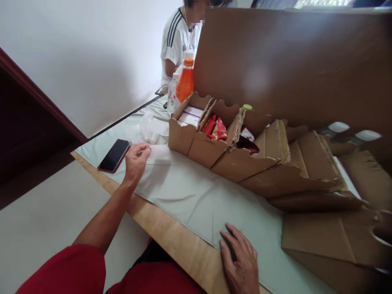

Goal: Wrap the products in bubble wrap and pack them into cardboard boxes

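Observation:
My left hand (pixel 136 160) pinches a small, pale, see-through piece, perhaps a thin plastic bag (pixel 159 152), above the cloth. Just left of that hand lies a phone (pixel 114 155) with a dark screen and a red case. Beyond it, crumpled clear plastic bags (pixel 153 127) rest on the cloth. My right hand (pixel 240 259) lies at the front edge of the table with its fingers apart, holding nothing. A pale green cloth (pixel 190 192) covers the tabletop under both hands.
Several open cardboard boxes (pixel 200 149) form a row, with white boxes (pixel 190 116) and red packets (pixel 215 127) inside. An orange bottle (pixel 185 81) stands behind them. A tall cardboard panel (pixel 290 61) rises at the back. A person (pixel 174 41) in white sits at the far end.

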`<action>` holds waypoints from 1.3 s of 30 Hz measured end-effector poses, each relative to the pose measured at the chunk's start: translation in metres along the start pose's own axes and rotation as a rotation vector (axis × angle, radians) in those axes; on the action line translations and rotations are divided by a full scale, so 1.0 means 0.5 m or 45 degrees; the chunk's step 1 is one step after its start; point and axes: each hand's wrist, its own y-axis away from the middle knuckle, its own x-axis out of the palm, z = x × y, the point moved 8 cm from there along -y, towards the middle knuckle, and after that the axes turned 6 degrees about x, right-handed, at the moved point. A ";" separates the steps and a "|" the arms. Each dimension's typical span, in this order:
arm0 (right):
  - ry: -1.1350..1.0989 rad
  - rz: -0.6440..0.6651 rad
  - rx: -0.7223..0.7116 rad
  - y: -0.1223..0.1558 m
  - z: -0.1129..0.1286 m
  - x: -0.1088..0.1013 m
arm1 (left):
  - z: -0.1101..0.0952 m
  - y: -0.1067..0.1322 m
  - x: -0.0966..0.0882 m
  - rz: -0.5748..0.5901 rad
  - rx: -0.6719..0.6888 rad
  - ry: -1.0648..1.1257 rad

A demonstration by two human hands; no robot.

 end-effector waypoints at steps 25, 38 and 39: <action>-0.480 -0.117 0.274 0.048 0.067 -0.131 | -0.150 0.472 0.272 0.931 -0.621 0.625; -0.454 -0.018 0.311 0.037 0.064 -0.106 | -0.093 0.482 0.282 0.831 -0.853 0.686; -0.483 0.065 0.366 0.031 0.059 -0.081 | -0.096 0.486 0.283 0.848 -0.862 0.695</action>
